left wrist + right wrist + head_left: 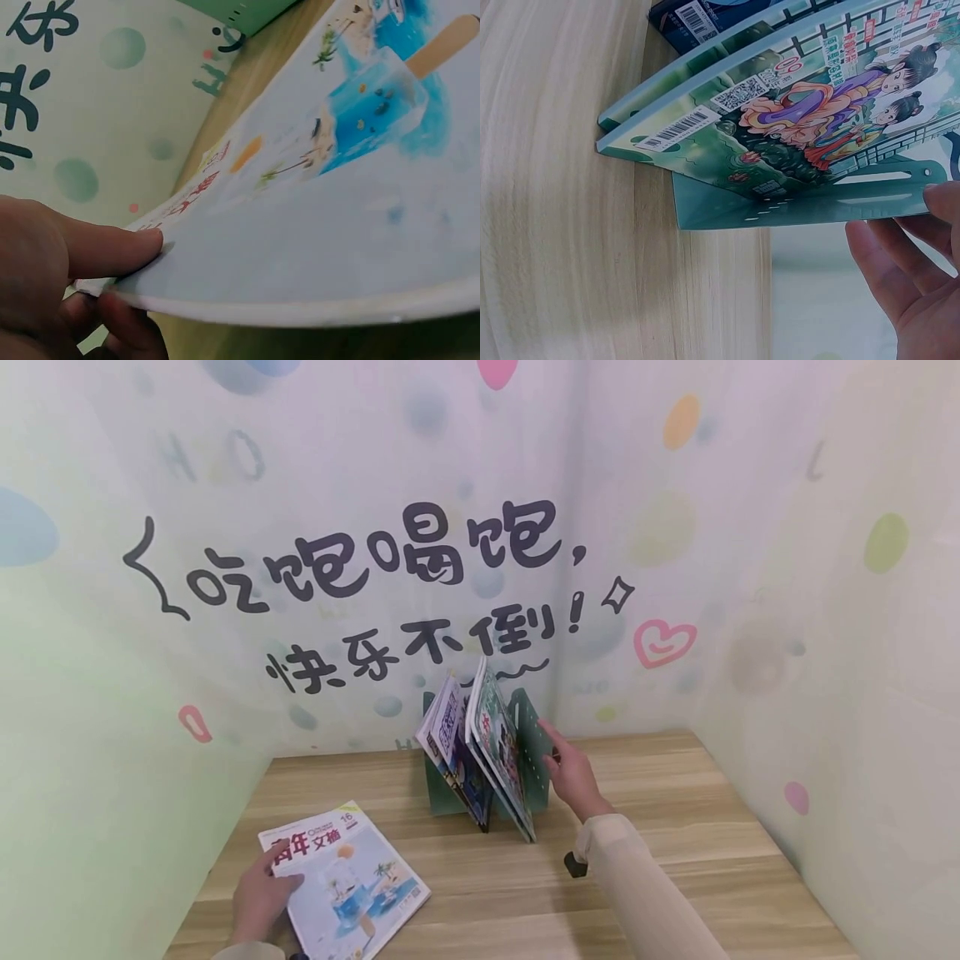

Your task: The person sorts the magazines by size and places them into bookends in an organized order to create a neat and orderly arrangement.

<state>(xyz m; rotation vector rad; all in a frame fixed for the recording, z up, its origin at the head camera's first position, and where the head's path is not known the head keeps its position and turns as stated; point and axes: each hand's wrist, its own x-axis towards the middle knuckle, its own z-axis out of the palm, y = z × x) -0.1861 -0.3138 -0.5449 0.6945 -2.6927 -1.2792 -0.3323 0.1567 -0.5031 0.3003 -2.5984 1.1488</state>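
Note:
My left hand point(262, 897) pinches the left edge of a magazine point(360, 893) at the front left, thumb on the cover and fingers curled beneath. The cover is pale blue with an ice-lolly picture and red title characters; the left wrist view shows its near edge raised. My right hand point(577, 777) reaches to a green metal bookend point(534, 752), index finger extended, fingertips at the upright's near edge and outer side. Inside the bookend, several magazines point(817, 112) lean, among them a green-covered one point(498, 743) and a purple-and-blue one point(453, 735).
The wood-grain table point(645, 860) meets a patterned wall cloth point(360, 460) behind and at both sides. The leaning magazines' lower corners stick out past the bookend's front. A dark wrist strap piece point(575, 864) hangs below the right sleeve point(645, 885).

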